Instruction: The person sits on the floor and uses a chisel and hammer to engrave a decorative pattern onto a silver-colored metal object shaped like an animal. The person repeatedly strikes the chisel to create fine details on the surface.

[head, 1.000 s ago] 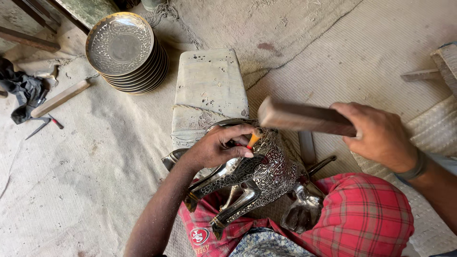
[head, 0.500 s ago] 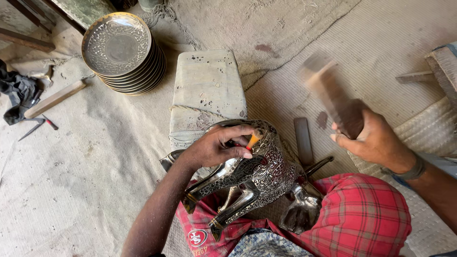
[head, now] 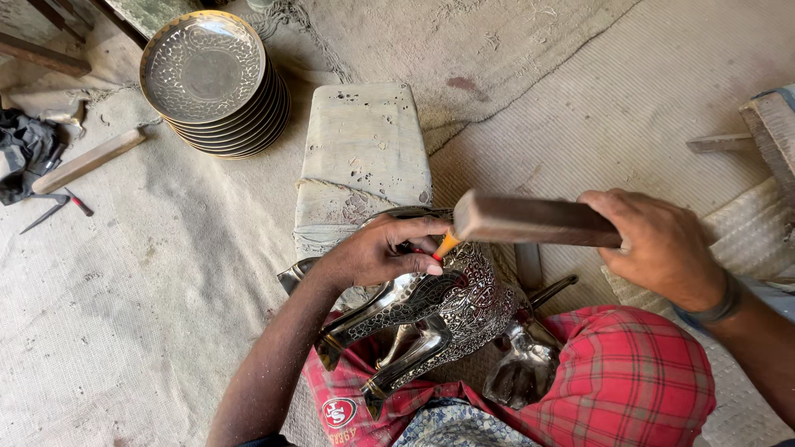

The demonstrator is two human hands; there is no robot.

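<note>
Metal figure: silver engraved animal figure (head: 451,319) lies tilted across the person's lap, on red plaid cloth (head: 629,381); legs point near-left, its far end rests against the stone block (head: 360,161).
Left hand: left hand (head: 385,248) curled over the top of the figure, fingers pressed together, pinching a small orange-tipped tool (head: 445,245) against the engraved surface.
Right hand: right hand (head: 658,244) closed in a fist round one end of a wooden bar (head: 530,219); dark band on the wrist.
Bar: level, pointing left; its free end sits just above the orange tip, touching or nearly so, cannot tell which.
Block: pale, pitted, flat on the floor cloth, far of the figure.
Plates: stack of engraved metal plates (head: 211,79), far left, well apart from both hands.
Stick: wooden stick (head: 87,160) on the floor, left of the plates; dark rag (head: 25,149) just beside it at the left edge.
Floor: grey sackcloth (head: 141,314) left, woven mat (head: 580,108) right.
</note>
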